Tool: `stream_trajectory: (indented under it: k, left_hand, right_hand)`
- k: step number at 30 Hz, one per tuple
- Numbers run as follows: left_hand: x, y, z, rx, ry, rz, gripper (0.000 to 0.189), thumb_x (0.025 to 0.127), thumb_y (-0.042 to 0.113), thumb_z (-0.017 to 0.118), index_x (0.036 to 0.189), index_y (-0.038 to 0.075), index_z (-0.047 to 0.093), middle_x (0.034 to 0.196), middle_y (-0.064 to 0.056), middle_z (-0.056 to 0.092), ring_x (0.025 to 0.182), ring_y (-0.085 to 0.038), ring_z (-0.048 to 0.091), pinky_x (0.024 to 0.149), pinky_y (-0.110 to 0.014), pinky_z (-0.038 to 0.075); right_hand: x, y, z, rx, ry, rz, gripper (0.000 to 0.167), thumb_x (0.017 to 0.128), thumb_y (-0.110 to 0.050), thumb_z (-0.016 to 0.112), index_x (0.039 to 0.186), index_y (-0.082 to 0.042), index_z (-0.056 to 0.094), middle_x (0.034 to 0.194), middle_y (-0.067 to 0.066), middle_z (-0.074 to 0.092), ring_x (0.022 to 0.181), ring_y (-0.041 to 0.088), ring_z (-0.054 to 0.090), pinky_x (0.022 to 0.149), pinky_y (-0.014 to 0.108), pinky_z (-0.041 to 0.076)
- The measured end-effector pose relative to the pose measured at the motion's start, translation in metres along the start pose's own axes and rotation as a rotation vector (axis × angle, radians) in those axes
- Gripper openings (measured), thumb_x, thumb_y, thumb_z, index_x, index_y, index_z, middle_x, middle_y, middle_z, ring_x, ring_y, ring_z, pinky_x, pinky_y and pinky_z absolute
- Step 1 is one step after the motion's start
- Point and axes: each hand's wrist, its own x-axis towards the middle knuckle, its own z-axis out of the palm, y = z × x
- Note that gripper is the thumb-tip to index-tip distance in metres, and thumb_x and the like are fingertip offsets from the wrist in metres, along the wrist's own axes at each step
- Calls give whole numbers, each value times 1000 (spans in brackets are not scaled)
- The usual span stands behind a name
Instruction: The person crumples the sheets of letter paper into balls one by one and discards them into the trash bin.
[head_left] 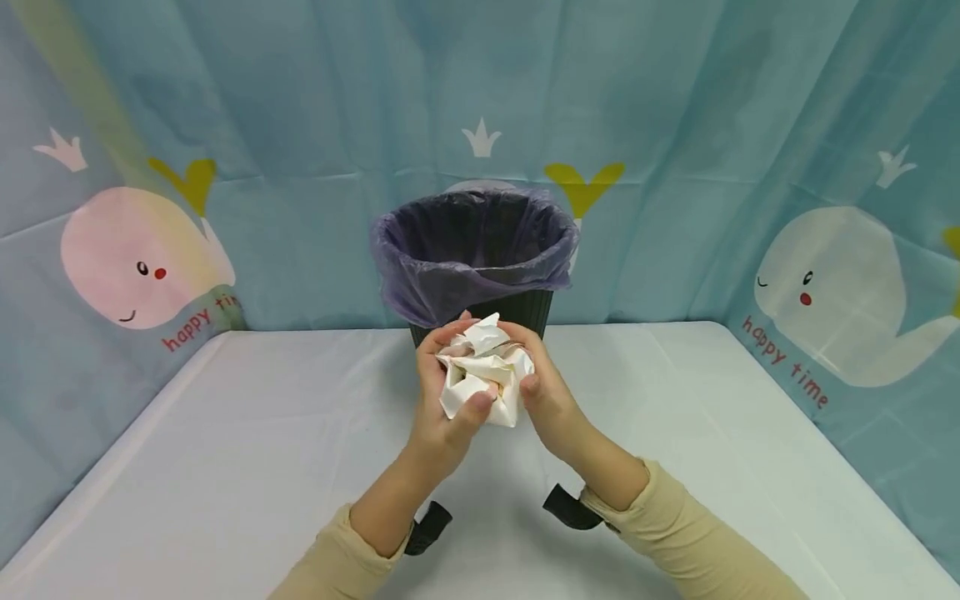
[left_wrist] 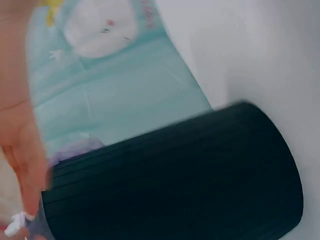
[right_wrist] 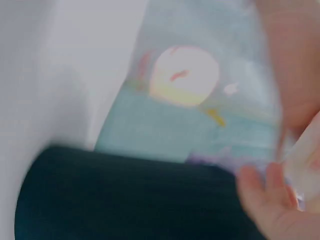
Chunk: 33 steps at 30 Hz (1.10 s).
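Note:
A crumpled ball of white paper (head_left: 487, 371) is squeezed between both hands above the table, in front of the bin. My left hand (head_left: 446, 400) wraps its left side, with the thumb pressed on the front of the paper. On the opposite side my right hand (head_left: 551, 400) curls round it. Behind the hands stands a dark ribbed bin (head_left: 528, 312) with a purple plastic liner (head_left: 435, 287) folded over its rim. In the left wrist view the bin (left_wrist: 175, 180) fills the lower part, and the left hand (left_wrist: 22, 155) shows at the left edge.
A white-covered table (head_left: 262, 458) lies under the hands. Light blue curtains (head_left: 315, 150) printed with whales enclose the back and both sides. Black straps (head_left: 429, 527) hang from the wrists below the beige sleeves (head_left: 675, 533).

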Motion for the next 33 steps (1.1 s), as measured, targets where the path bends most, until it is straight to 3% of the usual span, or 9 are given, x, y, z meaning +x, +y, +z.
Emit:
stream_trajectory:
  k: [4, 6, 11, 18, 20, 24, 26, 29, 33]
  left_hand:
    - [-2, 3, 2, 198, -28, 46, 87, 89, 68, 49, 137, 0, 23, 136, -15, 36, 122, -21, 42, 95, -21, 43]
    - [-2, 5, 1, 162, -26, 44, 91, 87, 70, 50, 138, -1, 23, 130, -13, 39, 115, -21, 46, 90, -21, 45]
    - [2, 10, 2, 1, 4, -10, 86, 87, 63, 59, 133, -3, 30, 117, -14, 45, 105, -18, 51, 83, -21, 50]
    - [12, 17, 8, 26, 89, -61, 88, 85, 69, 55, 125, -5, 32, 114, -14, 44, 103, -19, 50, 84, -21, 48]
    - [13, 21, 9, 33, 75, -87, 95, 83, 77, 49, 128, -5, 31, 117, -16, 43, 105, -21, 50, 85, -21, 47]
    - [12, 27, 14, 16, 88, -162, 98, 79, 83, 43, 127, -2, 32, 117, -15, 44, 102, -20, 50, 81, -21, 47]
    - [12, 27, 21, 3, 155, -177, 86, 85, 78, 41, 120, -1, 36, 108, -12, 46, 94, -17, 51, 74, -20, 47]
    - [12, 23, 31, -3, 320, -154, 56, 99, 52, 36, 102, -3, 44, 91, -5, 48, 80, -13, 50, 63, -19, 44]
    - [13, 14, 40, -35, 493, -59, 39, 98, 24, 29, 84, -9, 43, 73, 3, 47, 63, -8, 46, 53, -18, 39]
  right_hand:
    - [1, -7, 3, 63, 70, 46, 114, 73, -73, 65, 145, 2, 21, 125, 23, 39, 107, 17, 51, 83, 21, 49]
    - [1, -11, 4, 9, 91, 2, 110, 73, -70, 68, 147, -3, 23, 124, 21, 40, 105, 17, 51, 81, 22, 50]
    - [3, -16, 6, -131, 177, -151, 72, 80, -60, 70, 142, -33, 44, 118, 15, 46, 101, 17, 51, 77, 21, 50]
    - [10, -20, 9, -158, 194, -191, 58, 81, -60, 69, 134, -50, 46, 116, 3, 48, 97, 15, 52, 75, 21, 50]
    - [11, -22, 10, -177, 200, -201, 58, 80, -60, 69, 132, -45, 48, 115, 3, 48, 97, 16, 52, 75, 21, 49]
    - [13, -19, 12, -184, 255, -242, 62, 81, -57, 71, 120, -13, 54, 110, 6, 50, 91, 16, 53, 71, 20, 49]
    - [12, -13, 15, -202, 305, -277, 66, 82, -55, 70, 111, 0, 50, 103, 4, 52, 88, 14, 53, 68, 19, 49]
    - [13, -3, 23, -216, 380, -359, 61, 84, -54, 68, 98, 2, 49, 92, 3, 51, 82, 11, 50, 64, 17, 46]
    - [15, 7, 35, -138, 433, -522, 50, 88, -43, 70, 88, 2, 47, 81, 5, 48, 76, 13, 46, 58, 18, 42]
